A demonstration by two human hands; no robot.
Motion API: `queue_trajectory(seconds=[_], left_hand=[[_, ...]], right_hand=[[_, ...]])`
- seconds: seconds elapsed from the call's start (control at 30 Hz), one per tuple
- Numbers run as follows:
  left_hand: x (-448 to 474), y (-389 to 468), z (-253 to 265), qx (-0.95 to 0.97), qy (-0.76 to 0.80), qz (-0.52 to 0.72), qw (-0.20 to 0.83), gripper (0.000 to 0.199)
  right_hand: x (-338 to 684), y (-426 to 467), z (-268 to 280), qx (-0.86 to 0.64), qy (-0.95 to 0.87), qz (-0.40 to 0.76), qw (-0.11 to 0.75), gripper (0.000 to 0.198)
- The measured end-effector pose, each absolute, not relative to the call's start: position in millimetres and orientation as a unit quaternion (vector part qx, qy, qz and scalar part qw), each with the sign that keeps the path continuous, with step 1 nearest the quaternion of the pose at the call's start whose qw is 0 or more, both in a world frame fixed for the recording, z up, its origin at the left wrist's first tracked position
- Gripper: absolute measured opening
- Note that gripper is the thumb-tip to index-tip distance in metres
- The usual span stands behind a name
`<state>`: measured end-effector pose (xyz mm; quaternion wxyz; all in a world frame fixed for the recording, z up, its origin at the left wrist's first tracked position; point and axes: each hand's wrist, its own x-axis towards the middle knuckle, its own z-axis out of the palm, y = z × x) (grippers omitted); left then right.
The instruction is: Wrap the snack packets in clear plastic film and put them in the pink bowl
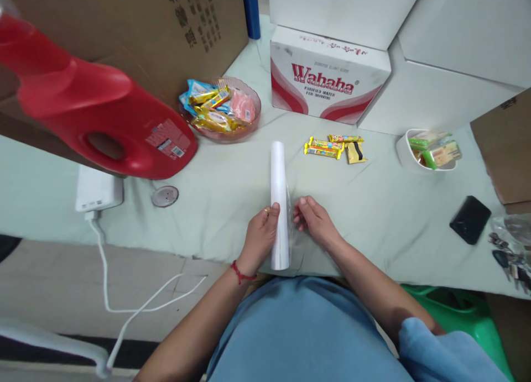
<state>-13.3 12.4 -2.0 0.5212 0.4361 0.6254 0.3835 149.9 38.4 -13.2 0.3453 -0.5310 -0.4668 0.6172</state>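
Observation:
A white roll of cling film (279, 177) lies lengthwise near the front edge of the table, pointing away from me. My left hand (262, 233) is closed around its left side, with the thumb on top. On the right side a thin strip of clear film (289, 221) stands loose from the roll. My right hand (312, 220) is at that strip, fingers curled and pinched together at its edge; the fingertips are partly hidden. Beyond the roll lie several yellow-wrapped snacks (324, 148).
A pink glass bowl (257, 114) of wrapped snacks stands at back left, beside a big red jug (161, 144). A Wahaha carton (323, 83) stands behind. To the right are a white tub (404, 152), a black wallet-like object (470, 220) and keys (512, 263).

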Motion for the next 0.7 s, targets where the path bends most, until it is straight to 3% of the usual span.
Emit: queue_trajectory(seconds=[0.23,0.4,0.53,0.7], left_hand=[[3.6,7.8,-3.2,0.447,0.615,0.387,0.521,0.065],[5.7,3.0,0.6,0.420,0.560,0.396,0.594,0.069],[5.5,3.8,-0.1,0.435,0.548,0.416,0.581,0.070],[20.0,12.2,0.5,0.287,0.490,0.488,0.662,0.071]], right_hand=[[128.9,47.0,-14.3,-0.590,-0.510,0.469,0.414,0.059],[134.8,46.0,-6.0,-0.569,-0.503,0.470,0.449,0.056],[149.1,47.0,6.3,-0.552,-0.554,0.444,0.438,0.056],[154.1,44.2,18.9,-0.512,-0.654,0.410,0.377,0.051]])
